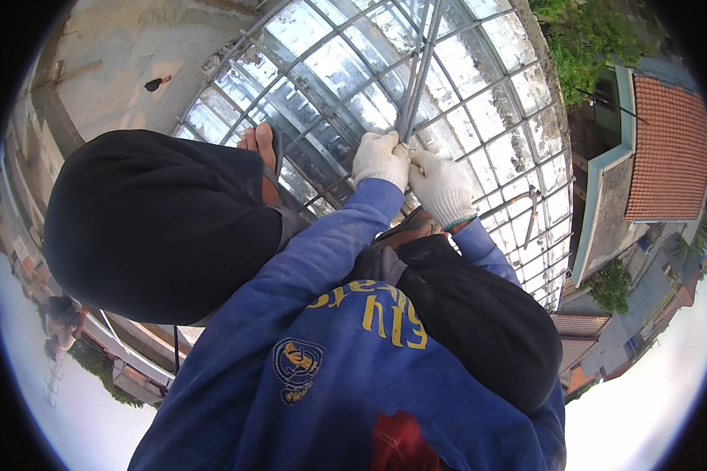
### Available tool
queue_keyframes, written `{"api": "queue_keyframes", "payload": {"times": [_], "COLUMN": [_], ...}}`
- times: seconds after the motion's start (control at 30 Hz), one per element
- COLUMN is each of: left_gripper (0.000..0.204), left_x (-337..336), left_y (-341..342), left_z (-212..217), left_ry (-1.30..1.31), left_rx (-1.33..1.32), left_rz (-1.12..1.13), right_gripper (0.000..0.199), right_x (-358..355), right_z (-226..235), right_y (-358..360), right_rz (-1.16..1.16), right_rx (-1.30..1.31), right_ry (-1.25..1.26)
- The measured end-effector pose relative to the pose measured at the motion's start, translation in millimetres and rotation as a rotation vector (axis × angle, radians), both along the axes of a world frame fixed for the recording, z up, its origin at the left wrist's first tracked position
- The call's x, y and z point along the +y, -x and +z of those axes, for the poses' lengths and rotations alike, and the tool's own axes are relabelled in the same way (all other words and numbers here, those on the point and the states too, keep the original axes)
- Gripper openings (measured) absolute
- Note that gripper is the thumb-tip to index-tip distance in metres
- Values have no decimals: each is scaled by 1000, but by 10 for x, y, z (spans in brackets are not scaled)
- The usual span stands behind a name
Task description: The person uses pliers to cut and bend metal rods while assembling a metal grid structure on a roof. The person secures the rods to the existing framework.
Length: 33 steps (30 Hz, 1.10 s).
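Both my hands wear white knitted gloves and meet over a grid of steel reinforcing bars. My left hand is closed at the lower end of some long steel rods, which run away from me across the grid. Beside it, my right hand is closed, thumb and fingers pinched near the same rod ends. A thin wire-like piece seems to show between the hands, too small to make out surely. Pincers with reddish handles lie on the grid to the right of my right hand.
Shiny metal sheeting lies under the grid, where my sandalled feet rest. A concrete wall stands to the left. Past the curved edge at right are a tiled roof and green trees. A person is at far left.
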<state>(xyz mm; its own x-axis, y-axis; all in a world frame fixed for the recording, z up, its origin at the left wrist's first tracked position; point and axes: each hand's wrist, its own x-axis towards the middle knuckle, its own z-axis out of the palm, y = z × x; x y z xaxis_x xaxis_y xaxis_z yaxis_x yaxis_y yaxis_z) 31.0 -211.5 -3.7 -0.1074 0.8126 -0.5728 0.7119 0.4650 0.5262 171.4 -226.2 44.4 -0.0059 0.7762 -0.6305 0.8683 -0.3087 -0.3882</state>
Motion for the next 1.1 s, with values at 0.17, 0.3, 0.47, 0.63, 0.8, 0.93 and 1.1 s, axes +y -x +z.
{"api": "queue_keyframes", "payload": {"times": [0.17, 0.3, 0.47, 0.63, 0.8, 0.93, 1.1], "left_gripper": [32, 30, 27, 23, 24, 25, 39], "left_x": [117, 184, 132, 175, 116, -19, 33], "left_y": [51, 56, 106, 154, 106, 79, 45], "left_z": [32, 106, 57, 94, -130, -198, -296], "left_ry": [75, 119, 110, 104, 151, 65, 399], "left_rx": [17, 11, -20, -22, -22, -161, -350], "left_rz": [-96, -108, -133, -294, -281, -36, 333], "right_gripper": [24, 17, 13, 10, 12, 12, 15], "right_x": [164, 160, 184, 473, 747, 824, 665], "right_z": [-96, 8, 224, 303, 154, 343, 95], "right_y": [-87, 48, 187, 286, 228, 322, 502], "right_rz": [231, 377, 485, 697, 938, 1021, 882], "right_rx": [15, -182, -208, -218, -222, -330, -397], "right_ry": [-133, -169, -263, -245, -108, 5, 0]}}
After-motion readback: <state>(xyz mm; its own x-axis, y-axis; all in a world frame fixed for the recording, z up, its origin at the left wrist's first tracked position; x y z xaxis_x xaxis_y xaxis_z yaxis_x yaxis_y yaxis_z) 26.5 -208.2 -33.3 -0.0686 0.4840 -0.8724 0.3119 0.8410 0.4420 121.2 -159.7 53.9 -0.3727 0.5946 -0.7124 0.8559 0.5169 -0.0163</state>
